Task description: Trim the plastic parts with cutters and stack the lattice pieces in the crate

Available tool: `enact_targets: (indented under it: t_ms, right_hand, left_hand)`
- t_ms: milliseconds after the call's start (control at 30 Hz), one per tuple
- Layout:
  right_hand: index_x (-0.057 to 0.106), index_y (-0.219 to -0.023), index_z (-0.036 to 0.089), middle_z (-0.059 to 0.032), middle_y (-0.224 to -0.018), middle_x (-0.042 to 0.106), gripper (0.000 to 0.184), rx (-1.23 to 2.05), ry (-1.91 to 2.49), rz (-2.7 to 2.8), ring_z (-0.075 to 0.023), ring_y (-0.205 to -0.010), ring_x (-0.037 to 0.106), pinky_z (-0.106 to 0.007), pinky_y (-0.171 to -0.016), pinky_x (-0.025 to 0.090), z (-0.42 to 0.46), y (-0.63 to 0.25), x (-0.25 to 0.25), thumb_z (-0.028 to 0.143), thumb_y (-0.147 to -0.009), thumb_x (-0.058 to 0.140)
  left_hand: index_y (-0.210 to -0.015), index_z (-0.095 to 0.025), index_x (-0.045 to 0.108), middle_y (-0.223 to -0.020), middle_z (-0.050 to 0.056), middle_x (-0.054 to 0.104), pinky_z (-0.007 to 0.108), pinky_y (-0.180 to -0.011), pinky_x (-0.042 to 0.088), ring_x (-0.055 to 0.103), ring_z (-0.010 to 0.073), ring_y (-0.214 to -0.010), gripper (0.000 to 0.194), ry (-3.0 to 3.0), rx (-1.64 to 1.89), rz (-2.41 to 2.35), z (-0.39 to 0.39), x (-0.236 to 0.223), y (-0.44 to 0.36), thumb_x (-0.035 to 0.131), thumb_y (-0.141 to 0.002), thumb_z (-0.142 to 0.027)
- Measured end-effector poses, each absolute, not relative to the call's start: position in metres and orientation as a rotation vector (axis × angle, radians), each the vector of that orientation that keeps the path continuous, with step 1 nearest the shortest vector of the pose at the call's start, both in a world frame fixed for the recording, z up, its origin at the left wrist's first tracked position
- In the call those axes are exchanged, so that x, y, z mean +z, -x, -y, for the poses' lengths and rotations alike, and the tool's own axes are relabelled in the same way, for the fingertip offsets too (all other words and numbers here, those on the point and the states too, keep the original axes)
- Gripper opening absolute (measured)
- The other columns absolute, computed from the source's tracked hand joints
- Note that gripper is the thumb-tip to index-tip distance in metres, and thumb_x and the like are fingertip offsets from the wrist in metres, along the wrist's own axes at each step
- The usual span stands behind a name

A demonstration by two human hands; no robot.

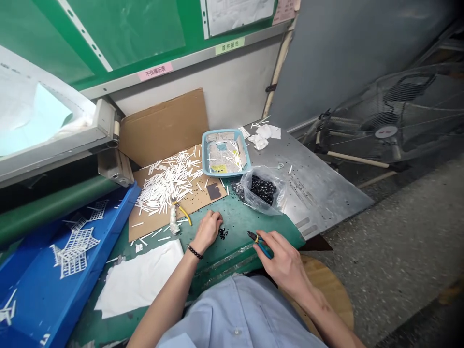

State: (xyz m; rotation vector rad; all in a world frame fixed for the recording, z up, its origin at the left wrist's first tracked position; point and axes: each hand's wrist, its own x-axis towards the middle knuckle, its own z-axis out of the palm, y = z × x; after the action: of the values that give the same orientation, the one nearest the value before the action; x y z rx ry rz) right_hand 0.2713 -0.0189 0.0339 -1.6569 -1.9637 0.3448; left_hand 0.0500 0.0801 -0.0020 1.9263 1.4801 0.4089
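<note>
Right hand (286, 263) clenches blue-handled cutters (263, 245), tips aimed left. Left hand (206, 232) lies released, its fingers (216, 218) just beside small black pieces (222, 233).

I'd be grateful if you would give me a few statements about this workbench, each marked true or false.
The right hand holds blue-handled pliers. True.

The left hand grips yellow-handled pliers. False: those pliers lie on the cardboard, and the left hand rests on the green mat beside small black pieces.

A clear plastic bag contains black pieces. True.

The light blue tray contains only black pieces. False: it contains white sticks.
</note>
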Motion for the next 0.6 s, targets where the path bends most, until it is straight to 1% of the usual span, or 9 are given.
enact_targets:
  t_ms: [67,133,267,367,500,600]
  right_hand:
    - [0.057,-0.118,0.019,-0.0057,-0.09,0.06,0.028,0.349,1.642,1.995,-0.0199,-0.083,0.057,-0.032,-0.073,0.046,0.016,-0.266,0.036,0.03,-0.093,0.05]
    - [0.057,-0.118,0.018,-0.0063,-0.092,0.059,0.028,0.331,1.631,2.058,-0.0204,-0.083,0.055,-0.032,-0.074,0.044,0.012,-0.261,0.039,0.03,-0.093,0.049]
    - [0.056,-0.12,0.017,-0.0075,-0.095,0.058,0.031,0.247,1.581,2.25,-0.0214,-0.084,0.051,-0.034,-0.076,0.04,0.001,-0.252,0.049,0.028,-0.092,0.051]
    - [0.056,-0.12,0.017,-0.008,-0.094,0.058,0.032,0.187,1.513,2.368,-0.0215,-0.084,0.05,-0.034,-0.076,0.038,-0.007,-0.246,0.061,0.027,-0.09,0.053]
    - [0.057,-0.119,0.016,-0.0083,-0.092,0.057,0.032,0.115,1.417,2.503,-0.022,-0.083,0.048,-0.034,-0.074,0.035,-0.016,-0.236,0.081,0.026,-0.089,0.054]
    - [0.057,-0.12,0.015,-0.0086,-0.09,0.057,0.033,0.107,1.326,2.585,-0.0222,-0.082,0.046,-0.035,-0.073,0.035,-0.02,-0.23,0.091,0.027,-0.089,0.054]
  left_hand:
    - [-0.09,-0.018,0.061,-0.087,0.006,0.06,0.032,-0.077,0.041,0.055,0.0197,-0.082,0.017,-1.802,0.518,-1.453,-0.076,0.004,-0.045,0.046,-0.09,-0.027]
    - [-0.092,-0.017,0.061,-0.085,0.005,0.062,0.03,-0.074,0.041,0.056,0.0177,-0.078,0.017,-1.583,0.637,-1.41,-0.07,0.011,-0.038,0.052,-0.088,-0.031]
    - [-0.095,-0.015,0.068,-0.086,0.004,0.066,0.026,-0.07,0.042,0.055,0.0136,-0.075,0.029,-1.059,0.837,-1.284,-0.051,0.029,-0.027,0.069,-0.077,-0.037]
    - [-0.096,-0.015,0.072,-0.081,0.003,0.066,0.023,-0.067,0.041,0.053,0.0094,-0.068,0.034,-0.747,0.892,-1.174,-0.037,0.048,-0.022,0.078,-0.068,-0.035]
    - [-0.097,-0.018,0.071,-0.078,0.0,0.064,0.02,-0.064,0.041,0.053,0.0071,-0.067,0.034,-0.598,0.896,-1.079,-0.021,0.07,-0.021,0.08,-0.067,-0.03]
    - [-0.091,-0.018,0.07,-0.073,-0.001,0.061,0.019,-0.061,0.041,0.052,0.0064,-0.064,0.027,-0.583,0.908,-1.059,-0.013,0.077,-0.02,0.079,-0.069,-0.03]
